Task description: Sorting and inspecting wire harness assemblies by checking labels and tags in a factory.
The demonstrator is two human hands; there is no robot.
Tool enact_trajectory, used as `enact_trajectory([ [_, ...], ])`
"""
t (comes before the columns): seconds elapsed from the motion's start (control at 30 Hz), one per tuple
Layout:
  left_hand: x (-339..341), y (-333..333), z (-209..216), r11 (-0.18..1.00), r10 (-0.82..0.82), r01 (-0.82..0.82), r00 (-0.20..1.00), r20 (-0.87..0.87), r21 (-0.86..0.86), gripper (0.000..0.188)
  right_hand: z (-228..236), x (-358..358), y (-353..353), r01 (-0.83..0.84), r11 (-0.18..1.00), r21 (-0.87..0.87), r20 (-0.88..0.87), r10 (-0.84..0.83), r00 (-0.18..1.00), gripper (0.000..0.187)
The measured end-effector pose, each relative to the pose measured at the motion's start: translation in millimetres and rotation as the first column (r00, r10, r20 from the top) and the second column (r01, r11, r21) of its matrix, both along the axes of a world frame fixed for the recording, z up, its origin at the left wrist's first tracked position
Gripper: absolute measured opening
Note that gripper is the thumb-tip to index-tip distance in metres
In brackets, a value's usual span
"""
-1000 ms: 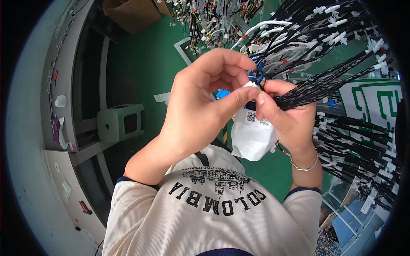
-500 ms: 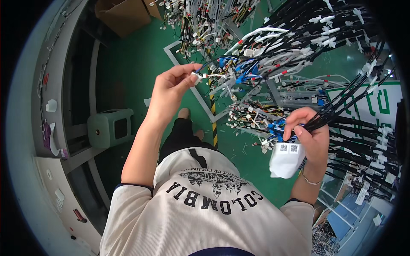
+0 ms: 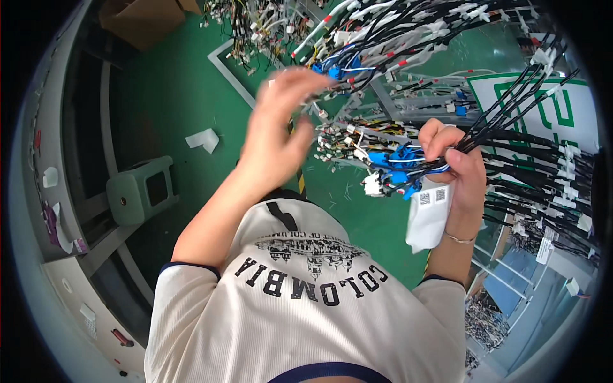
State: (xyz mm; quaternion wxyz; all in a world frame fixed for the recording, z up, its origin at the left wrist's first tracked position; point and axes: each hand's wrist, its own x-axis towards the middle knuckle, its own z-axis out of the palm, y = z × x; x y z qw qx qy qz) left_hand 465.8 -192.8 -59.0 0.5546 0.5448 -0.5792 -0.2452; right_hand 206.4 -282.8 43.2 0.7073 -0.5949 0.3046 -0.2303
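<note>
My right hand (image 3: 456,159) is closed around a bundle of black wires (image 3: 491,121). Blue connectors (image 3: 399,159) and a white connector (image 3: 372,185) stick out of its left side. A white label (image 3: 428,217) with printed square codes hangs below that hand. Blurred by motion, my left hand (image 3: 281,118) has its thumb apart from its stretched fingers, and nothing shows between them. Its fingertips are beside another hanging wire bundle (image 3: 383,57) with blue connectors (image 3: 336,69); whether they touch it is unclear.
More wire harnesses (image 3: 262,29) hang at the far side, and others (image 3: 536,172) at the right. A grey-green stool-like box (image 3: 142,191) stands at the left on the green floor (image 3: 191,96). White paper (image 3: 203,139) lies there. A cardboard box (image 3: 140,22) is at the far left.
My left hand has moved right and nearer, and the small white connector it pinched is no longer seen in it. My right hand keeps the wire bundle, its blue connectors now more exposed. The view has shifted.
</note>
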Motion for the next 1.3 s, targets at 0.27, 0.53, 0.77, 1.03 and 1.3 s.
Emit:
enact_trajectory([
  [0.27,-5.8,27.0,15.1,0.743,-0.268,0.657,0.47,-0.841,0.131,0.018,-17.5,14.0,2.7,-0.154,0.946,0.285,0.407,0.027,0.913,0.029],
  [0.53,-3.3,53.5,22.8,0.788,-0.209,0.608,0.413,-0.887,0.098,0.02,-25.8,17.7,2.2,-0.213,0.938,0.275,0.474,0.061,0.879,0.025],
  [0.77,-18.5,69.2,35.9,0.95,-0.262,0.293,0.575,-0.775,-0.104,0.029,-26.0,19.3,3.7,-0.175,0.964,0.198,0.442,0.072,0.894,0.027],
  [1.03,-12.3,69.3,44.4,0.973,-0.115,0.232,0.513,-0.85,0.009,0.023,-22.9,14.6,3.9,-0.077,0.991,0.114,0.272,0.043,0.961,0.053],
  [1.3,1.9,45.6,12.8,0.95,0.035,0.295,0.224,-0.974,0.103,0.026,-14.9,10.6,1.5,-0.007,0.982,0.19,0.15,-0.022,0.988,0.059],
])
